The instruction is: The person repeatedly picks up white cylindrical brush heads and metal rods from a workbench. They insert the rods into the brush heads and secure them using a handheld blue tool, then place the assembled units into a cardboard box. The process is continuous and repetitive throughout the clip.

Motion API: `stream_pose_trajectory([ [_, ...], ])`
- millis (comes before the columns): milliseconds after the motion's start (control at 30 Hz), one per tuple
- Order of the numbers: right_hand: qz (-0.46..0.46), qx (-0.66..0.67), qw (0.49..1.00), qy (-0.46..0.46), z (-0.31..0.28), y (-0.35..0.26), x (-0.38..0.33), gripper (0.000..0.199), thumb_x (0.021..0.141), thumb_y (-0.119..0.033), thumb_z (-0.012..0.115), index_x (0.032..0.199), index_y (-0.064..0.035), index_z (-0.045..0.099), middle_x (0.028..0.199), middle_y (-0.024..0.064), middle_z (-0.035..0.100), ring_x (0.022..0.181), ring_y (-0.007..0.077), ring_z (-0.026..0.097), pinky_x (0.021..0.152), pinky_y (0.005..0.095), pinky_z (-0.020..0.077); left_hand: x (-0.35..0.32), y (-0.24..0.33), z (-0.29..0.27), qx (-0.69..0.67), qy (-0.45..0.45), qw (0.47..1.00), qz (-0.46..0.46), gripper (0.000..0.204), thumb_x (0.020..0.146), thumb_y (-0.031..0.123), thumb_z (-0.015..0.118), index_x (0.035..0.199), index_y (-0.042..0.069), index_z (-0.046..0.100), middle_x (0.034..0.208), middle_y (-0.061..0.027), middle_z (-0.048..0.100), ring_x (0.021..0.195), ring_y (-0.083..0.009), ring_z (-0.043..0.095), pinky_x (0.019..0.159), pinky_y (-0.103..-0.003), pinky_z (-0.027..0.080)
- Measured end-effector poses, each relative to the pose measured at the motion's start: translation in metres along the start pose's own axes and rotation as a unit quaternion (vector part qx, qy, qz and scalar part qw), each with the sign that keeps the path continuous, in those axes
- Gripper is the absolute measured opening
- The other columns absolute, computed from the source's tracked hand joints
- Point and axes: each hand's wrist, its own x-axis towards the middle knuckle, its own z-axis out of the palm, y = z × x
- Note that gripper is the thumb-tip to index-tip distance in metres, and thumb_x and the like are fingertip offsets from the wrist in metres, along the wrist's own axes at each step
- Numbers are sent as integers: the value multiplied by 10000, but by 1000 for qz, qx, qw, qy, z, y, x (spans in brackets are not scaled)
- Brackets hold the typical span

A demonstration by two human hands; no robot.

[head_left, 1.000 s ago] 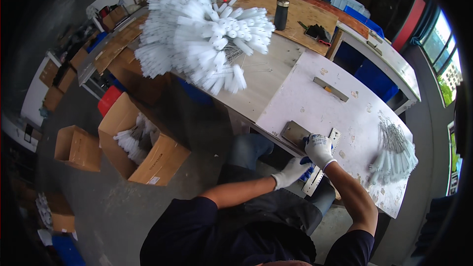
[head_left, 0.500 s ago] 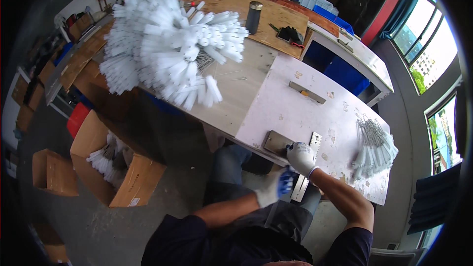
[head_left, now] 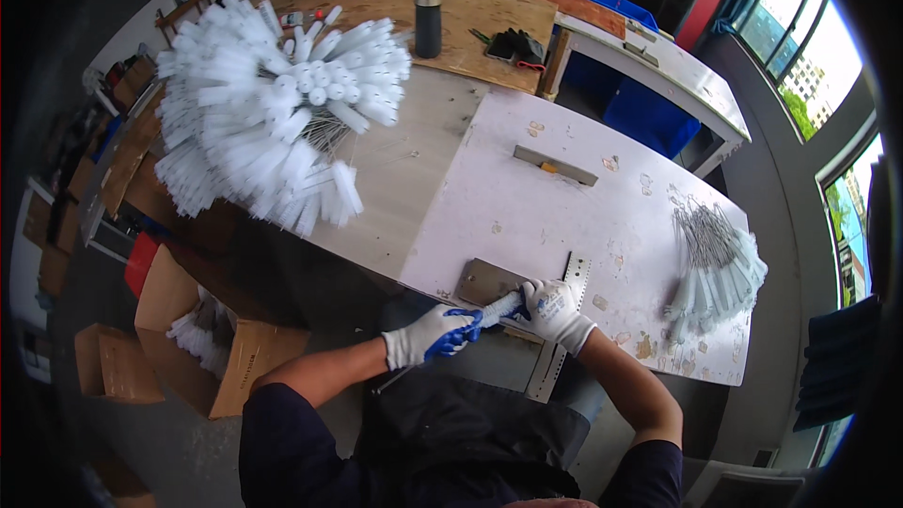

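Head view, looking down on a white worktable point(head_left: 602, 216). Both hands wear white knit gloves; the left glove has blue coated fingertips.

Left hand point(head_left: 435, 334): closed around the near end of a white tube brush point(head_left: 500, 307), at the table's near edge. Fingers are curled fully round it.

Right hand point(head_left: 557, 312): closed over the far end of the same brush, fingers wrapped down onto it, knuckles up. The hand rests on the table beside a perforated metal strip point(head_left: 562, 334) that runs toward the person and overhangs the edge.

Tube brush: held level between the two hands, just above the near edge of the table, lying across the corner of a flat grey metal plate point(head_left: 484, 279). A thin wire stem point(head_left: 395, 379) appears to trail from the left hand toward the person's lap; its full length cannot be told.

Surroundings: a small pile of finished brushes point(head_left: 717, 275) with wire stems lies well to the right on the table. A large heap of white brushes point(head_left: 273, 113) fills the adjoining bench on the left. A metal bar point(head_left: 555, 166) lies mid-table. A dark cylindrical flask point(head_left: 428, 23) stands upright on the wooden bench beyond. A cardboard box point(head_left: 202, 339) holding more brushes sits on the floor to the left.
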Motion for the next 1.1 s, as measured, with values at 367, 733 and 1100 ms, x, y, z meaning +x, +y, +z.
stream_pose_trajectory([
  [367, -50, 72, 996, -7, -24, 13, 10, 409, 889, -431, 636, 1002, -39, 670, 866, 162, 720, 823, 344, 720, 739, 451, 558, 4, 45, -6, 505, 59, 853, 115, 240, 932, 159, 643, 1070, -26, 711, 906, -83, 742, 842, -140, 676, 793, -312, 526],
  [733, 79, 108, 986, 103, 10, -21, -10, 352, 922, -383, 624, 968, -34, 639, 905, 146, 720, 866, 305, 723, 819, 429, 531, -41, -29, 12, 537, 405, 622, 401, 226, 892, 72, 672, 1112, 21, 686, 1050, -130, 676, 930, -288, 674, 784, -363, 543],
  [1100, 132, 143, 961, 196, 12, -30, -4, 372, 899, -404, 639, 921, -35, 677, 863, 168, 731, 822, 298, 737, 739, 444, 559, 78, 13, -17, -142, 209, 907, 338, 196, 967, 148, 536, 929, 52, 702, 907, -97, 714, 866, -220, 691, 823, -356, 542],
])
